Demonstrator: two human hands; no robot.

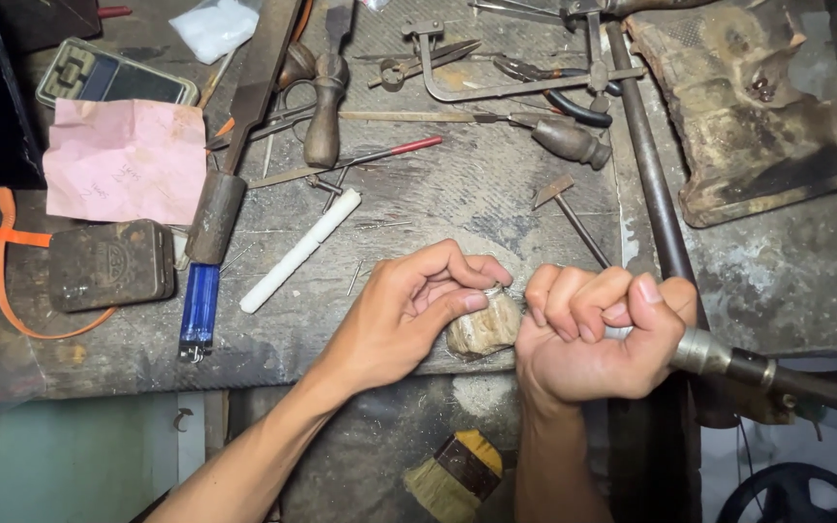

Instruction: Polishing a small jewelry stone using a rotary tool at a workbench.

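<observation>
Head view, looking down on a worn grey worktop [457, 194]. Its near edge runs just under both hands, and a pale wooden peg [481, 324] juts out over that edge between them. Open room on the surface is scarce: a bare strip lies in front of the left hand, between the white stick [299, 250] and the peg, and a second bare patch lies to the right of the long dark metal rod [653, 184]. Below the edge, a flat brush [455, 475] with a yellow and dark ferrule lies in the shadowed space.

The left hand [414, 310] is curled nearly closed, its thumb and fingertips pinching a small silvery ring [493, 290] against the top of the peg. The right hand [598, 339] is closed in a fist around a rotary handpiece [719, 353], whose metal collar and dark shaft stick out to the right; its working tip is hidden behind the fingers, near the ring.

Behind the hands the surface is crowded. A blue lighter [199, 310] and a dark flat case [110, 264] with an orange strap lie to the left, with a pink paper sheet [126, 160] and a small pocket scale [113, 82] beyond. A saw frame [496, 77], pliers [554, 92], wooden-handled files [325, 107] and a small hammer [564, 208] fill the centre. A battered leather pad [753, 116] occupies the far right corner.
</observation>
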